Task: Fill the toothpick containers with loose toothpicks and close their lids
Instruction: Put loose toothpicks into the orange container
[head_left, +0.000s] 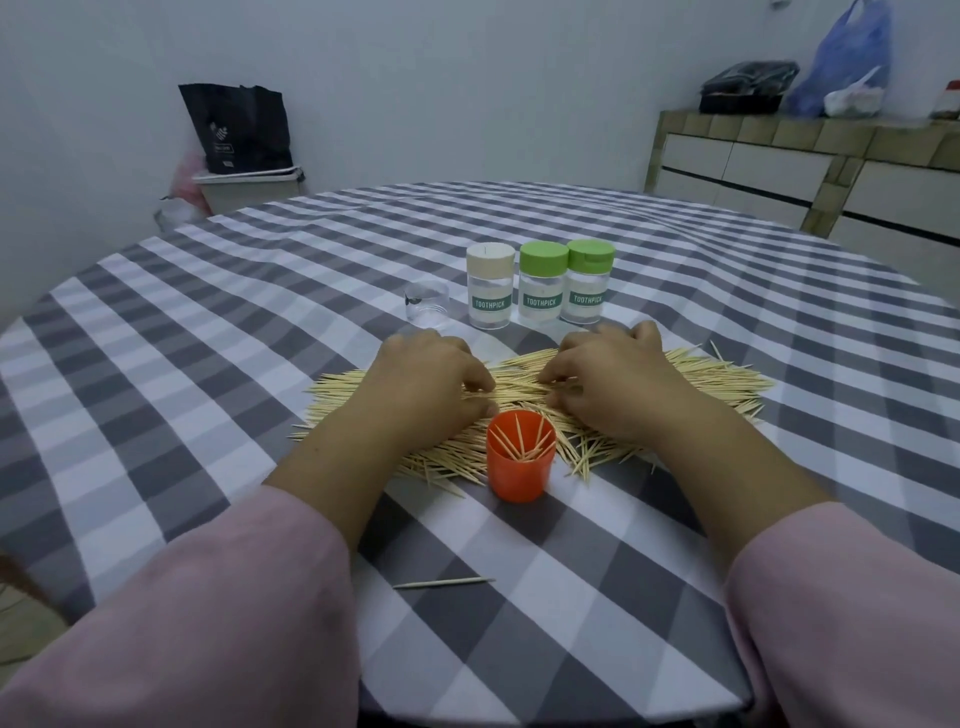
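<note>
Pale wooden toothpicks (524, 387) on checked cloth (208, 364); glossy orange plastic cup (519, 467).

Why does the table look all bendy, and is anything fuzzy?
In the head view, the wide lens bows the checked table and its stripes toward the edges; the pink sleeves up close look soft, while the toothpicks and orange cup are fairly sharp; the light is dim and even, with soft shadows only.
</note>
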